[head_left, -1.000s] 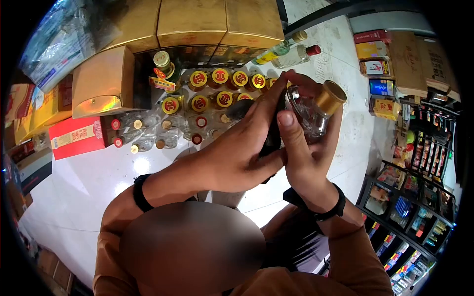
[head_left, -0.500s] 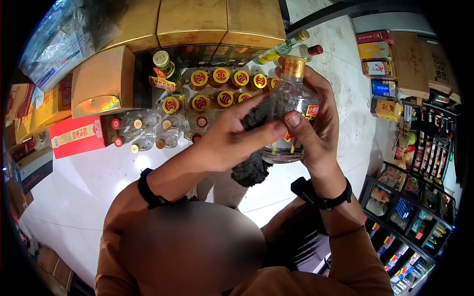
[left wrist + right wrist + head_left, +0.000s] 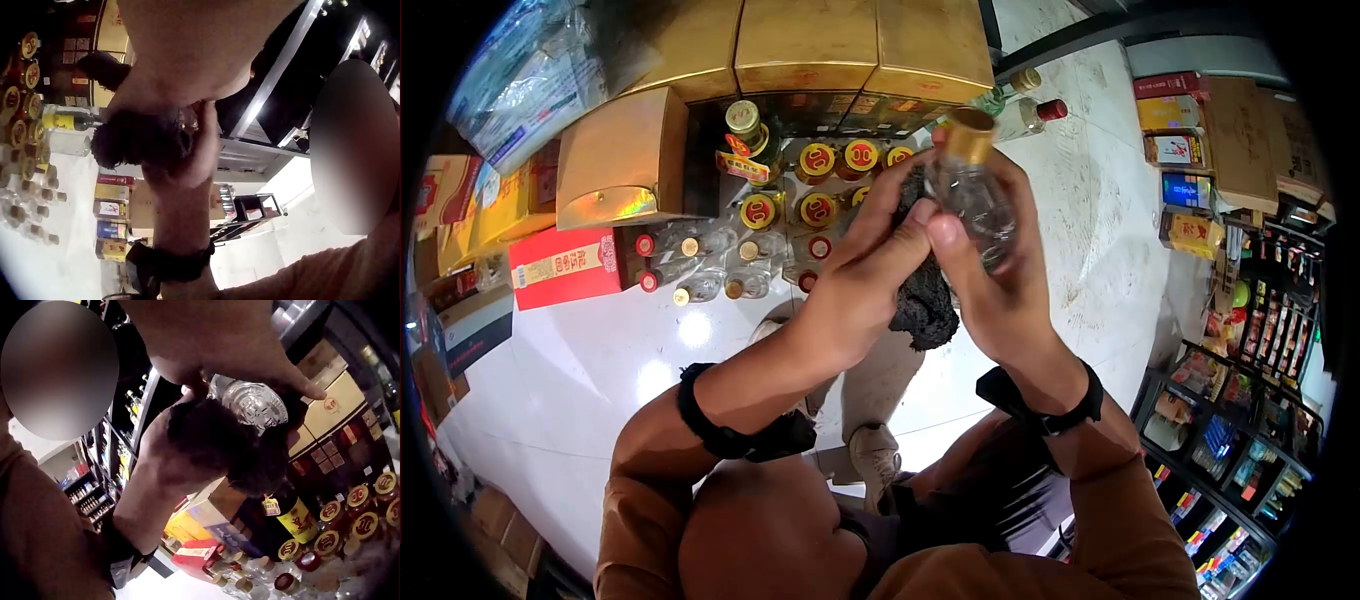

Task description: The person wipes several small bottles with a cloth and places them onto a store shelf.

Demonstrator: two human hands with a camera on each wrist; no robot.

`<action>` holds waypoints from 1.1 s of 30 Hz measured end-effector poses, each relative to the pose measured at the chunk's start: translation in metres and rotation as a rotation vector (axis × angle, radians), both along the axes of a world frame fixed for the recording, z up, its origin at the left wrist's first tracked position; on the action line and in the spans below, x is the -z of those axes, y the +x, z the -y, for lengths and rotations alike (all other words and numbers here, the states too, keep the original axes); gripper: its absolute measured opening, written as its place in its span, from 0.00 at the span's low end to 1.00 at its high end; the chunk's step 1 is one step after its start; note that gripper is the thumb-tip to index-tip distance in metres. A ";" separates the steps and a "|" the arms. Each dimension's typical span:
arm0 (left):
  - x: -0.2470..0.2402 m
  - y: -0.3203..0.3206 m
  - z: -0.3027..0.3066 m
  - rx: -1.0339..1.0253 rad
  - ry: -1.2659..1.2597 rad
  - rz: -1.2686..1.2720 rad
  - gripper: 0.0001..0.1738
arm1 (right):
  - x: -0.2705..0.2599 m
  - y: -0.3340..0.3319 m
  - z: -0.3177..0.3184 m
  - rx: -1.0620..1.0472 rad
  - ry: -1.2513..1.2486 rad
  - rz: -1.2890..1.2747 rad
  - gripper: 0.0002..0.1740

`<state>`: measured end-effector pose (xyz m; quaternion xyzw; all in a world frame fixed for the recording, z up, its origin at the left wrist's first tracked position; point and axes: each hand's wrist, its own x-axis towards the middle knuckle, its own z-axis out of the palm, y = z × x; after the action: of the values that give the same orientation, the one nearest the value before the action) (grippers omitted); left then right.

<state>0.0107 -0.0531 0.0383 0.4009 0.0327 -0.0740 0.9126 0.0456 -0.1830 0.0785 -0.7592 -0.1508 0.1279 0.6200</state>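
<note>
A clear glass bottle [image 3: 985,215] with a gold cap [image 3: 971,135] is held up over the floor in front of the body. My right hand [image 3: 1005,300] grips it from the right, thumb across its near side. A fuzzy black cloth [image 3: 926,308] is bunched in my left hand [image 3: 860,290], against the bottle's left side. Both thumbs meet near the lower part of the bottle. In the right wrist view, the bottle's patterned glass base [image 3: 259,406] shows above the cloth [image 3: 212,434]. The left wrist view has the cloth [image 3: 140,140] covering most of the bottle.
Several jars with yellow-and-red lids [image 3: 817,160] and small clear bottles [image 3: 747,280] stand on the white floor. Behind them are gold boxes [image 3: 805,50]; a red box [image 3: 570,268] lies at left. More bottles [image 3: 1028,115] stand behind the hands. Shelves [image 3: 1230,420] line the right.
The bottle has turned in my hands: its cap swung from the right to upright, then leaned away, and its label turned out of sight. The cloth stays at its left side.
</note>
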 end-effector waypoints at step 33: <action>0.002 0.008 -0.031 0.001 0.162 0.156 0.25 | -0.011 0.006 0.017 -0.255 -0.142 0.067 0.50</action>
<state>0.0187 -0.0225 0.0367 0.4778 -0.0329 -0.0400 0.8769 0.0513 -0.1995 0.0897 -0.7798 -0.2570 0.1905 0.5381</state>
